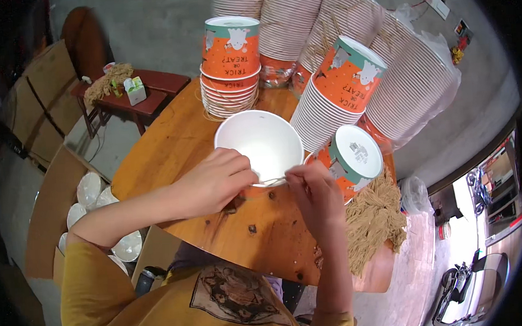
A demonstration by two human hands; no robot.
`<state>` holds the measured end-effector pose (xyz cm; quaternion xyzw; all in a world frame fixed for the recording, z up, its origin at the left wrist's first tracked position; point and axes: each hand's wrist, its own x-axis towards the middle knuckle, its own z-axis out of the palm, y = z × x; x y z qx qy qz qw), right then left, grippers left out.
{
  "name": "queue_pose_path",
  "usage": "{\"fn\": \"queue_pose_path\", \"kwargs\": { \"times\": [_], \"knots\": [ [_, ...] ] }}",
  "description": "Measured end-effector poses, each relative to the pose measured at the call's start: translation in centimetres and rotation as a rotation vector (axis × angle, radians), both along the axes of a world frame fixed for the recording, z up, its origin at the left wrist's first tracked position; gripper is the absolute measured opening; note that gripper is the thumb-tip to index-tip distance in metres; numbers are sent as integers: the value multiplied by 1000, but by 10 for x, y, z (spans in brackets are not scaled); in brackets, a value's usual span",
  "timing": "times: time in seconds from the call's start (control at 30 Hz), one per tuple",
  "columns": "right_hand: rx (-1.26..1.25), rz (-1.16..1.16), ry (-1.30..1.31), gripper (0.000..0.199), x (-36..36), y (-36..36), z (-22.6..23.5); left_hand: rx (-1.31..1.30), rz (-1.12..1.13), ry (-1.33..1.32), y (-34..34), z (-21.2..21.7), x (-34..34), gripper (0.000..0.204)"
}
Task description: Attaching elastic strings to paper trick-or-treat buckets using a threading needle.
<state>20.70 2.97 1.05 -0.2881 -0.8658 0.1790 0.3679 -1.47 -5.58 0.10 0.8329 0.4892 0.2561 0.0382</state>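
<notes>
A paper bucket (259, 141) with a white inside stands on the wooden table before me, its mouth tipped toward me. At its near rim a thin tan cord (273, 180) runs between my two hands. My left hand (224, 177) is closed, its fingertips pinching the cord at the rim's left side. On the right side, my right hand (317, 189) pinches the cord's other end, fingers bent. Close by that hand lies an orange and green printed bucket (358, 153), bottom up. A loose bundle of tan cords (375, 219) rests at the table's right edge.
Upside-down stacks of orange buckets stand behind, one at the left (231, 62) and one at the right (342, 83). Taller wrapped stacks (409, 78) line the wall. A cardboard box (59, 201) with white buckets sits left of the wooden table (168, 161). A red bench (158, 86) is beyond.
</notes>
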Motion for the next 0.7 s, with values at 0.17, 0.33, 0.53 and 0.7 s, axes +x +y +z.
{"fn": "queue_pose_path", "kwargs": {
  "times": [0.17,0.33,0.53,0.7],
  "knots": [
    [70,141,-51,6,-33,19,-10,259,97,68,-5,-1,-17,18],
    [58,120,-69,6,-55,14,-15,33,111,-161,-1,-7,-25,15],
    [32,49,-77,7,-57,11,-16,107,310,-93,10,-8,-4,9],
    [111,-59,-121,7,-53,9,-19,-7,366,-104,12,-5,-1,9]
  ]
}}
